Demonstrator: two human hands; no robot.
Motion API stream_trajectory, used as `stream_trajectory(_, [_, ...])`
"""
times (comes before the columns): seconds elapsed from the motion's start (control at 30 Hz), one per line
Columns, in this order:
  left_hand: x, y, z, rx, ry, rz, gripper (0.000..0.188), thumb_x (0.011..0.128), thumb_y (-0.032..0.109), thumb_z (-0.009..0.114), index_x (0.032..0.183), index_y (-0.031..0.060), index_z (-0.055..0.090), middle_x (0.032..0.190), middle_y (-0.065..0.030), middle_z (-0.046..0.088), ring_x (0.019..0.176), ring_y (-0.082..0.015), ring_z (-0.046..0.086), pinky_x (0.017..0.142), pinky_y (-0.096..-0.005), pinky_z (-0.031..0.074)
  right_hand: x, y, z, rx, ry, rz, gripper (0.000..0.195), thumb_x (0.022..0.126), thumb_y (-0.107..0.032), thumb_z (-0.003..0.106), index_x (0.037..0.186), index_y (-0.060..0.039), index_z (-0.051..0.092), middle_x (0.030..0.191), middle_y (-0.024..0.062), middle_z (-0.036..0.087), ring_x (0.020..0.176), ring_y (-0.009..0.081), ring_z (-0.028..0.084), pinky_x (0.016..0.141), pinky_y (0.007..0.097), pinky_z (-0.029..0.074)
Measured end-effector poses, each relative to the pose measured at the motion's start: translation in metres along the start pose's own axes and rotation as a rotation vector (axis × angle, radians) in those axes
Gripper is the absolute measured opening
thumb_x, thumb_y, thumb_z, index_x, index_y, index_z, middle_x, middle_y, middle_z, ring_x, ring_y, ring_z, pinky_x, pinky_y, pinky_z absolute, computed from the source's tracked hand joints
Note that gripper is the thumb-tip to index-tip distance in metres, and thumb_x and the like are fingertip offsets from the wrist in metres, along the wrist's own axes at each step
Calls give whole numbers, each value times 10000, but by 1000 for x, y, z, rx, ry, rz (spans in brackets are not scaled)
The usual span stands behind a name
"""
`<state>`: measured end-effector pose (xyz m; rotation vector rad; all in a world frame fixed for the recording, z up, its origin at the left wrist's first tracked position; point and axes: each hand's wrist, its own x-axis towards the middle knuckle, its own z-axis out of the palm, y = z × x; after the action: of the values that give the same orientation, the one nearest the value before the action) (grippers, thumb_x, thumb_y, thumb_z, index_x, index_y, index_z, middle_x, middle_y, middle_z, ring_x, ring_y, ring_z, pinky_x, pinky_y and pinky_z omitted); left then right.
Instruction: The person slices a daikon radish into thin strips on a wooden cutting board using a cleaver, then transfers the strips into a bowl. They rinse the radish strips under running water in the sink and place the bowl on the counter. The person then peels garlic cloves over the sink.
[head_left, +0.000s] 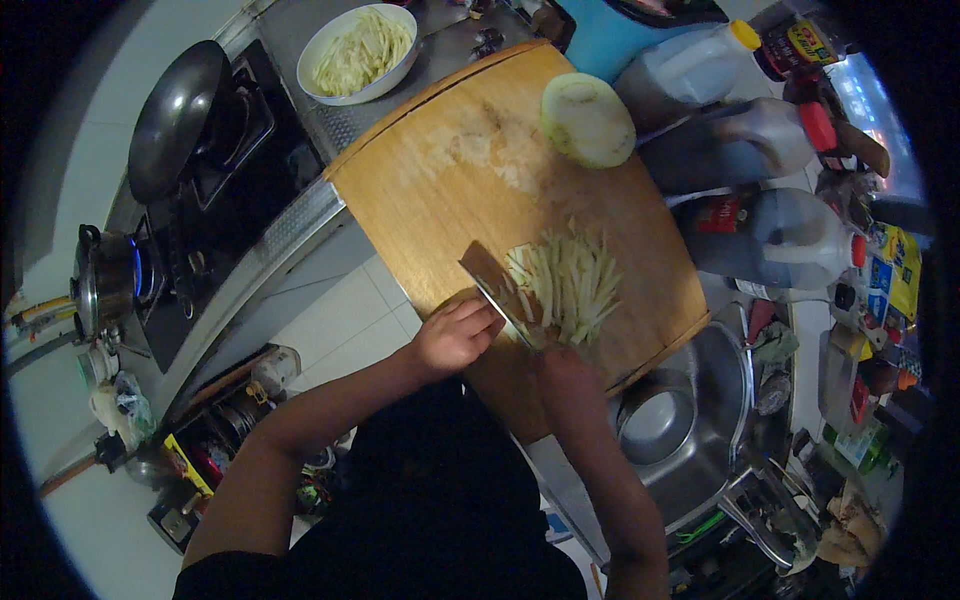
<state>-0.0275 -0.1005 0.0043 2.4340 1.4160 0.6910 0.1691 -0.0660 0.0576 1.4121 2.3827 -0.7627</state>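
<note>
A wooden cutting board (450, 217) lies in front of me. On it, pale green vegetable strips (574, 281) are spread in a pile, with thin slices at their left side. A cleaver (499, 300) stands at the near left edge of the pile. My right hand (566, 375) is closed at its handle end. My left hand (459, 335) is beside the cleaver's blade, fingers bent; whether it holds anything is hidden. A large cut piece of pale green vegetable (588, 120) rests cut face up at the board's far right corner.
A white bowl (304, 71) of similar strips stands beyond the board. To the left are a wok (176, 124) and a lidded pot (105, 281) over a blue flame. Large plastic jugs (765, 236) line the right, above a steel sink (720, 435) with a metal bowl inside.
</note>
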Motion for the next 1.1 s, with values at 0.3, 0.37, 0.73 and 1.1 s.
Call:
stream_trajectory(0.3, [-2,3,7,4,66,-62,215,674,85,596,875,14,618,925,-75,560,891,-228,535,742,-315,473,12,1,-6,151,55,34,143,813,-162,479,832,-40,550,824,171,598,704,342,611,595,445,495])
stream_trajectory(0.37, [-1,3,9,7,91,-83,205,680,87,593,870,11,616,910,-74,557,880,-229,534,738,-316,473,9,5,-7,87,-47,-5,158,816,-171,484,836,-30,550,825,185,594,734,347,608,614,447,494])
stream_trajectory(0.73, [-3,9,7,-33,60,-153,177,708,74,575,869,11,610,915,-79,563,866,-227,534,706,-315,470,20,-2,-7,279,-1,44,268,806,-275,531,836,-11,567,793,217,580,756,373,580,649,457,464])
stream_trajectory(1.1, [-4,9,8,-7,116,-108,346,632,62,546,965,5,618,972,-93,580,870,-242,549,761,-307,467,21,-6,-4,163,28,-32,268,819,-283,535,812,-20,585,759,184,590,706,355,585,630,445,469])
